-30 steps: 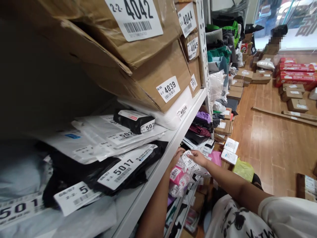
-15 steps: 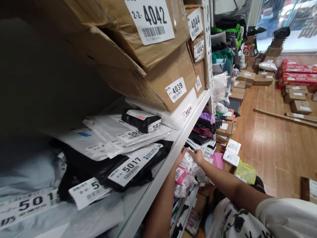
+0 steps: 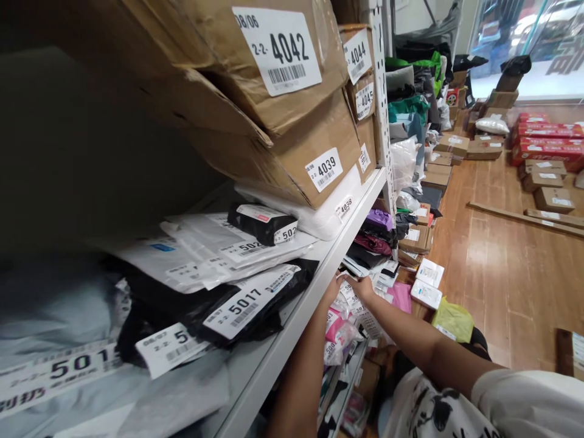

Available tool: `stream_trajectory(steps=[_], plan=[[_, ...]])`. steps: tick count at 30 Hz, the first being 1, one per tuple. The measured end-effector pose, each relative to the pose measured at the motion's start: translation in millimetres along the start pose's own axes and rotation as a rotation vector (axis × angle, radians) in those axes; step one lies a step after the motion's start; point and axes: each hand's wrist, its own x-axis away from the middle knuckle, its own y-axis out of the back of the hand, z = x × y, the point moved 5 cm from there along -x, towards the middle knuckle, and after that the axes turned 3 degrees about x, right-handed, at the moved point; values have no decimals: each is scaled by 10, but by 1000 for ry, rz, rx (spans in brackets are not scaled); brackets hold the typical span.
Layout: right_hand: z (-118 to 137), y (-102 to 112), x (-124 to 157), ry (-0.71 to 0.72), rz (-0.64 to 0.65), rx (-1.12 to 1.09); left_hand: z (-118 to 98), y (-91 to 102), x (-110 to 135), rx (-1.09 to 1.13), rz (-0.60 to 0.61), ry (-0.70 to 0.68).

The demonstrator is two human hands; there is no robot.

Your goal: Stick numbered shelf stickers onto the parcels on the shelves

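Note:
Below the edge of the upper shelf (image 3: 292,328), my two hands are close together over the lower shelf's parcels. My right hand (image 3: 362,287) is closed, thumb and fingers pinching the top of a white strip of number labels (image 3: 354,298). Across from it, my left hand (image 3: 335,286) is closed at the same strip's upper end, partly hidden by the shelf edge. Printed numbers beginning with 50 run down the strip. Just beneath lie a pink parcel (image 3: 336,328) and a clear-wrapped parcel (image 3: 335,351), both labelled.
On the upper shelf sit cardboard boxes (image 3: 283,164), a black parcel (image 3: 262,222) and a bag labelled 5017 (image 3: 250,304). More bagged parcels fill the racks beyond the post (image 3: 382,103). White boxes (image 3: 426,292), a yellow bag (image 3: 453,319) and red boxes (image 3: 547,146) are on the wooden floor.
The view has shifted slightly, so the upper boxes appear a little lower. Both hands stay at nearly the same spot, still gripping the label strip.

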Motion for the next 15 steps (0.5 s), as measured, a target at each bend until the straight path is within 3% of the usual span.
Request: stream_trajectory(steps=[6,15], plan=[[-82,132,85,-97,64,-66,-137,19,56,-54,21,35],[-256,336,399,-195,41,-110,-231,33,121,-156,-1,76]])
